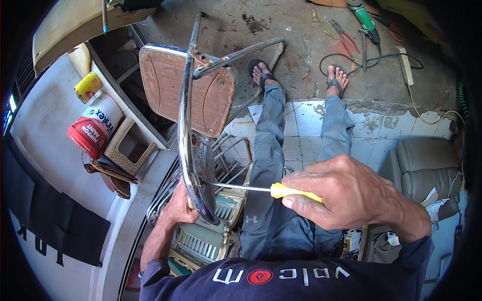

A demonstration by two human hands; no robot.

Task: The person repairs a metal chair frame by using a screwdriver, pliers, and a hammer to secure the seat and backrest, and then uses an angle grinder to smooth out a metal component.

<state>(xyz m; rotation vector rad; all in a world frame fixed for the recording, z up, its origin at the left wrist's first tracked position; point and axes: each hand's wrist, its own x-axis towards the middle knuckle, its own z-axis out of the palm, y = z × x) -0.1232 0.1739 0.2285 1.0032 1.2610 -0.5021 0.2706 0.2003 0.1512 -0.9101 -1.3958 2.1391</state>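
Note:
A metal-framed chair (pixel 187 100) lies tipped over in front of me, its chrome tubes scratched and partly rusted. Its worn brown wooden panel (pixel 165 80) faces up at the far end. Closer to me, a narrower worn wooden board (pixel 203 155) sits against the curved tube. My left hand (pixel 179 204) is wrapped round that near end, some fingers hidden behind the tube. In my closed right hand (pixel 346 193) is a screwdriver (pixel 296 192) with a yellow handle. Its long shaft points left, and the tip meets the board beside the tube; any screw there is too small to make out.
Pliers (pixel 345 42), a green angle grinder (pixel 364 20) and a black cable lie on the concrete floor ahead. At left stand a red-and-white paint bucket (pixel 95 125), a yellow can (pixel 88 86) and a woven-pattern plastic stool (pixel 129 145). A grey cushioned seat (pixel 427 168) is at right.

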